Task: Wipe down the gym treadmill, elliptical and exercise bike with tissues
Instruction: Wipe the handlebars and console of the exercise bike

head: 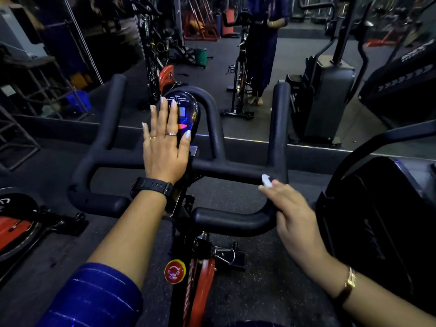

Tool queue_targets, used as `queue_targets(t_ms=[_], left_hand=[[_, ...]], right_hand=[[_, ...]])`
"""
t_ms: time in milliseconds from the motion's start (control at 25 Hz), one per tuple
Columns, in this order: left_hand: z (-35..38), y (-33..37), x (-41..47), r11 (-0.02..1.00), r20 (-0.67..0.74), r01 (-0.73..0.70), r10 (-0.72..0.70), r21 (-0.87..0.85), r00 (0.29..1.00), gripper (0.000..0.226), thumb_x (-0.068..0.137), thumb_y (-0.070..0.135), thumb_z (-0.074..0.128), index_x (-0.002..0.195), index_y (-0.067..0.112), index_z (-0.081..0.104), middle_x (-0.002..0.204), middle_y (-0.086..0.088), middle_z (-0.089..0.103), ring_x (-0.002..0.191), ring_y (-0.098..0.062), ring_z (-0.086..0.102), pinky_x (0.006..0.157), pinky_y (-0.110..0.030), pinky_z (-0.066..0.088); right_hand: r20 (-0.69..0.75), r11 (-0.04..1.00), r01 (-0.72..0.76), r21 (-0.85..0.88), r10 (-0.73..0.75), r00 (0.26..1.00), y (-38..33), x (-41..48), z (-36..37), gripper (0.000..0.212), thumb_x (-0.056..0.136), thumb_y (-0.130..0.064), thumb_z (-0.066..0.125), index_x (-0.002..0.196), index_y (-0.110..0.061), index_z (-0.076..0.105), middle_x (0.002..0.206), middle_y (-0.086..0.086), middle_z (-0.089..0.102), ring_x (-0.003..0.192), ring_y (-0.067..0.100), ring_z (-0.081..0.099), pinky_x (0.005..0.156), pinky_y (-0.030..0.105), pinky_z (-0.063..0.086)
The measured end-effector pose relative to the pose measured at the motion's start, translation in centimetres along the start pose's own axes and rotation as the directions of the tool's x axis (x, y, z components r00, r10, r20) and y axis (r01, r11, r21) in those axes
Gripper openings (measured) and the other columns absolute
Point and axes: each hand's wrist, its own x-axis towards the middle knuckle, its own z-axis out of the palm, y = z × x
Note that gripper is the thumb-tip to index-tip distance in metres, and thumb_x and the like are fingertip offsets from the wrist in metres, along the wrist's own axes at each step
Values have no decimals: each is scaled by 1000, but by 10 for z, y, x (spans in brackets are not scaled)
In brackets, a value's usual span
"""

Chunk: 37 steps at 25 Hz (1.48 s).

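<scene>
Flywheel [16, 230] parts in red and black, from a neighbour machine, show at the lower left edge. Next comes the left hand [165, 142], with a black wristband [152, 187] and a blue sleeve [94, 296]. It lies flat, fingers straight and spread, on the oval console [192, 107] of the exercise bike [200, 279]. Below the console, a red stop knob [175, 271] sits on the bike frame. The black padded handlebar [226, 171] runs across the middle. On its right bend rests the right hand [292, 213], a little blurred, fingers curled over the bar and holding a white tissue [266, 180] at the fingertips against the padding. A gold watch [349, 282] is on this wrist. Further right stands a black machine [377, 220].
</scene>
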Motion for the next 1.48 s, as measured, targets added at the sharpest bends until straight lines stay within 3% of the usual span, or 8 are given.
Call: queue_targets(t_ms=[200,360,440,560,680,960,1200,1480], left_hand=[[0,1,-1,1000,-3,2,-2,3,1000,65,101,39,33,157,17,8,165,-3,2,151,-25,-2,120,-51,3],[-1,1,-1,1000,-2,1,-1,-1,1000,65,101,39,33,157,17,8,165,-3,2,151,-24,-3,121,-49,2],[-1,1,-1,1000,-2,0,0,-2,1000,65,101,39,32,157,17,8,165,-3,2,151,-24,-3,120,-49,1],[-1,1,0,1000,-3,-3,3,-3,1000,65,101,39,32,157,17,8,165,-3,2,151,-24,-2,120,-48,1],[-1,2,0,1000,-4,-8,8,-3,1000,64,101,38,33,157,16,9,165,-4,3,151,-25,-2,120,-49,2],[0,0,0,1000,-7,-5,5,-7,1000,65,101,38,33,157,16,10,165,-5,4,151,-25,-2,120,-50,3],[-1,1,-1,1000,0,5,-5,-13,1000,65,101,39,33,157,16,10,165,-4,3,151,-25,-2,120,-50,1],[-1,1,-2,1000,8,4,-4,-4,1000,65,101,41,31,157,17,8,165,-3,2,151,-24,-2,120,-49,1]], right_hand=[[337,875,-245,419,101,936,-40,20,-29,37,82,4,53,93,-26,74,92,-17,73,94,-5,65,86,9,44],[65,725,-468,504,509,858,5,68,-32,34,88,3,56,97,-25,71,98,-2,74,96,11,67,91,27,50],[37,554,-574,603,699,714,22,75,-24,29,87,0,51,105,-17,68,100,7,73,90,16,68,89,32,54],[362,85,-661,746,781,509,13,69,-7,25,99,-8,46,81,-6,62,57,-1,65,50,6,60,60,25,55],[473,-154,-617,772,788,394,1,55,1,25,101,-18,45,87,-7,62,66,6,69,58,18,68,72,39,59],[558,-334,-560,758,777,292,-22,7,-6,25,95,-5,39,72,-14,43,54,1,39,47,11,44,68,33,58],[819,-469,-727,501,530,223,-65,-34,-16,26,93,-4,40,91,12,59,88,29,69,71,34,70,66,38,59],[562,-148,-827,543,796,226,38,-6,-7,28,99,-11,44,121,5,54,107,30,65,60,25,65,39,22,46]])
